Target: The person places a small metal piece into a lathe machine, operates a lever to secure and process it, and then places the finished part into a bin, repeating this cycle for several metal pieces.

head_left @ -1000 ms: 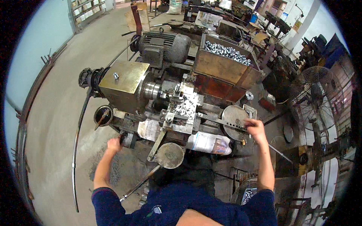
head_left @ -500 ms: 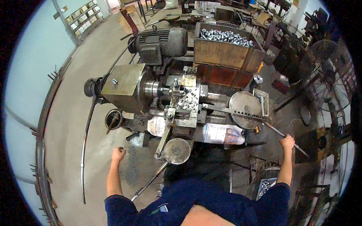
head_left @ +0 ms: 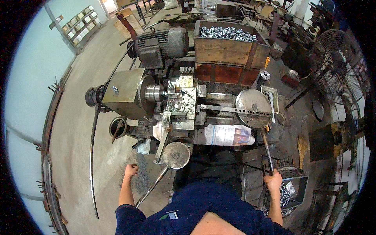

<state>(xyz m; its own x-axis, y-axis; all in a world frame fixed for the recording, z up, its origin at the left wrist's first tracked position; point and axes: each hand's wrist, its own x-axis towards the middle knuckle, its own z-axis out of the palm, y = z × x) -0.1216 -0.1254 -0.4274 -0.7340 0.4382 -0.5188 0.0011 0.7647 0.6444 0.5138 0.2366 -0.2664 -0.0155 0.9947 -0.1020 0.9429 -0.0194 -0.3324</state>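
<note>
My right hand (head_left: 273, 179) is closed round a long metal lever (head_left: 267, 150) that runs up to a round steel disc (head_left: 253, 108) on the right of a small lathe. A flat bar with a row of holes (head_left: 229, 109) links that disc to the chip-covered carriage (head_left: 182, 102). Left of the carriage is the shiny spindle nose (head_left: 154, 93). My left hand (head_left: 132, 170) hangs over the floor with curled fingers; whatever may be in them is hidden. Nearest to it are a smaller disc (head_left: 176, 155) and its slanting lever (head_left: 153, 185), which it does not touch.
Behind the lathe stand a motor (head_left: 158, 47) and a wooden crate (head_left: 223, 53) of small metal parts. A bin (head_left: 295, 192) of similar parts sits beside my right forearm. A caged fan (head_left: 337, 66) is at right. A long rod (head_left: 91, 172) hangs at left.
My right hand has pulled the lever round toward me, turning the large disc. The carriage has shifted slightly left toward the spindle. My left hand has moved a little right and down.
</note>
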